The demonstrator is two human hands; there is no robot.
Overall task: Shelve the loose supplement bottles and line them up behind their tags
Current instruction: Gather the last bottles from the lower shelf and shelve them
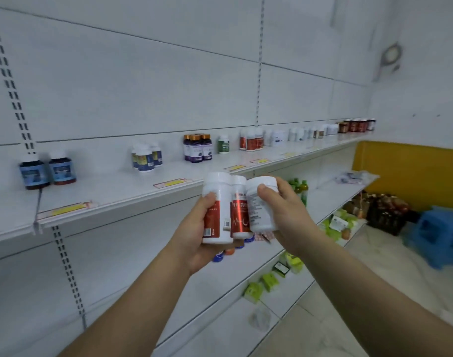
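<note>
Just below centre, the wide white plastic bottle with a red label [217, 210] shows a black barcode on white. The slim white plastic bottle with a red label [239, 210] at its 3 o'clock carries a thin white pulse line. The round white plastic bottle with grey print [261, 207] comes next. The white metal shelf [117, 194] bears yellow paper tags edged in pink [172, 182]. At 9 o'clock are dark round bottles with blue labels [35, 173], and at 12 purple-labelled bottles with gold caps [197, 148]. At 3 o'clock is a yellow wall panel [410, 168], at 4 a blue plastic stool [436, 235].
</note>
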